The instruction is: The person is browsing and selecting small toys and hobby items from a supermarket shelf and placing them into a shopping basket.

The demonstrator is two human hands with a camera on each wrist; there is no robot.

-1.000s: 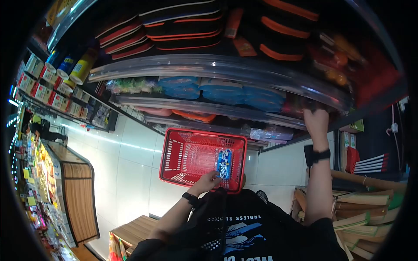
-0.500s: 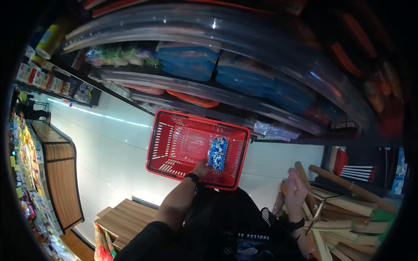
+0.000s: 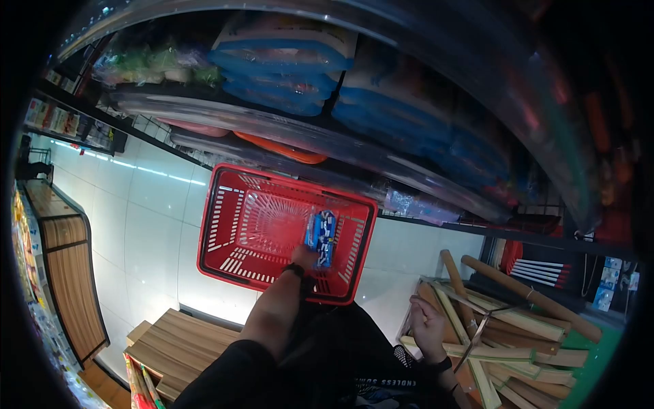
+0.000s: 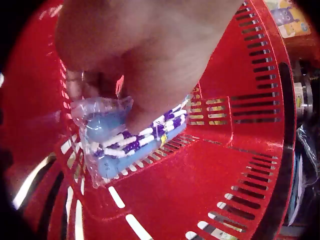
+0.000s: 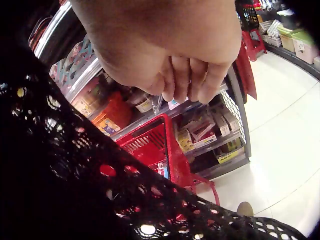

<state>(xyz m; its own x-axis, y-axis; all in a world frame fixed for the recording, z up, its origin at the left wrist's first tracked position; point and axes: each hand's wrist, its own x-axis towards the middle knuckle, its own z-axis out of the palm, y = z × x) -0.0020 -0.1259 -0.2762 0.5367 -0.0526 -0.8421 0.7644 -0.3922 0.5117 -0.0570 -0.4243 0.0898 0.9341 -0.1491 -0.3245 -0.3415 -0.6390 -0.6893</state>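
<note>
My left hand (image 3: 304, 258) reaches into a red shopping basket (image 3: 204, 235). It grips a packaged beaded jump rope (image 3: 323, 238), thumb on the near face, other fingers partly hidden behind. White and purple beads and a blue part show through the clear wrap of the jump rope (image 4: 132, 145), which lies along the basket's slotted wall in the left wrist view. My right hand (image 3: 428, 324) hangs at my right side with loosely curled fingers and holds nothing. From the right wrist, the same hand (image 5: 170, 55) appears above the basket (image 5: 167, 145).
Store shelves with blue packs (image 3: 279, 71) and an orange item (image 3: 279, 146) run along the far side of the basket. Wooden boards and rolls (image 3: 504, 341) stand at my right. A wood-grain box (image 3: 184, 344) is at my left, beyond it a counter (image 3: 68, 273).
My right hand has come down from the shelf to my right side. The left hand has moved from the basket's near rim down into it, onto the jump rope. The head view has shifted.
</note>
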